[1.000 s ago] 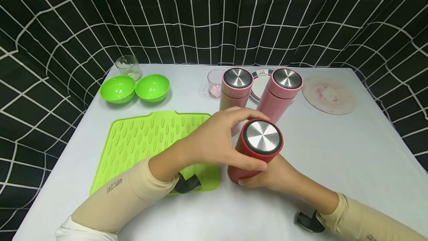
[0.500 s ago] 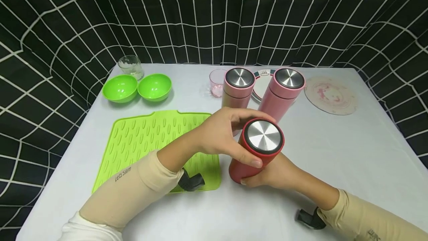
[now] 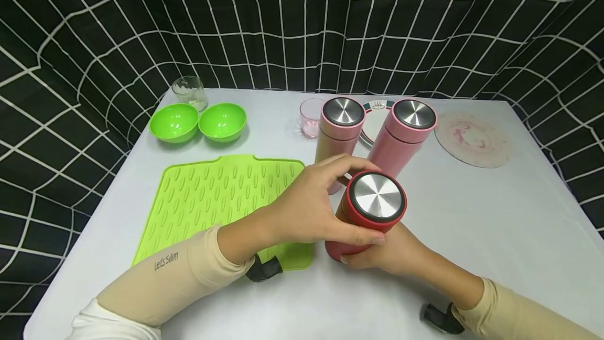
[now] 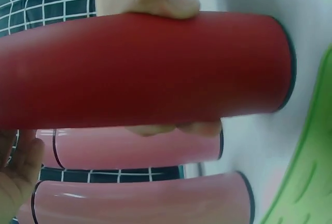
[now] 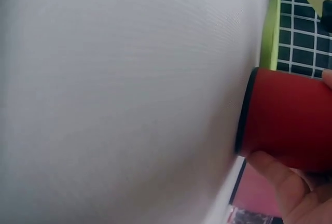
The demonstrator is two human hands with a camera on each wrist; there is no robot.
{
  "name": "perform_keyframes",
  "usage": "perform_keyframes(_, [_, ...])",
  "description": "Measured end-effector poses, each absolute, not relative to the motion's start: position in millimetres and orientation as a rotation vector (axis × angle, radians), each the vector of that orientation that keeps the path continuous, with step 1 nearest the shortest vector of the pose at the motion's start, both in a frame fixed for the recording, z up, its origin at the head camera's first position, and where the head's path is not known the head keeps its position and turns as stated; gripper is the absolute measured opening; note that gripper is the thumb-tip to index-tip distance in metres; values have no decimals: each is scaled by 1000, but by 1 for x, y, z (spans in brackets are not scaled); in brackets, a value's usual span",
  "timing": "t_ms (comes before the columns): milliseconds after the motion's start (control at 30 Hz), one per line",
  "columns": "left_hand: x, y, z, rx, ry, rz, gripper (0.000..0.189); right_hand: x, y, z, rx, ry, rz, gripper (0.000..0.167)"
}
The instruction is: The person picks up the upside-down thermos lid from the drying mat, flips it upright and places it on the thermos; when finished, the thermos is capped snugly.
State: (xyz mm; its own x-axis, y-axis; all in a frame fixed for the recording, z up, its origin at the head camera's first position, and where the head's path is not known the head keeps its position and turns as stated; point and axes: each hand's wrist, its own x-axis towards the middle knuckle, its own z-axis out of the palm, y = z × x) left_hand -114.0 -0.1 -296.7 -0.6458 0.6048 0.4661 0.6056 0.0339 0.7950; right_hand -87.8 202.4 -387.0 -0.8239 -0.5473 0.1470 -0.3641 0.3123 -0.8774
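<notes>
A red thermos bottle [image 3: 344, 243] with a silver, black-ringed lid [image 3: 378, 196] stands upright near the table's middle. Around its upper part, just below the lid, my left hand [image 3: 311, 201] grips with thumb in front and fingers behind. My right hand [image 3: 396, 251] holds the lower body from the right, with its thumb near the base. In the left wrist view the red bottle [image 4: 150, 71] lies across the frame, both hands on it. The right wrist view has its dark base edge [image 5: 246, 112] at the white tabletop. Close behind stand two pink thermos bottles [image 3: 337, 138] [image 3: 401, 138].
A lime-green ridged mat [image 3: 222, 188] lies to the left. Two green bowls [image 3: 174, 123] [image 3: 223, 122] and a clear glass [image 3: 190, 92] stand at the back left. Behind the pink bottles are a pink glass [image 3: 310, 119] and a plate [image 3: 373, 121]; a round pale disc [image 3: 472, 139] lies right.
My left wrist swung slightly inward, then back, while its hand stays at the bottle's top. The right hand keeps its hold. The whole view has shifted a little.
</notes>
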Motion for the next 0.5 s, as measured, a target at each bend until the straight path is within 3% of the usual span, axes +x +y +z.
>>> perform_keyframes(500, [-136,4,-308,-1508,-2099,-2262,73,-87,210,-380,-754,2441,-1380,52])
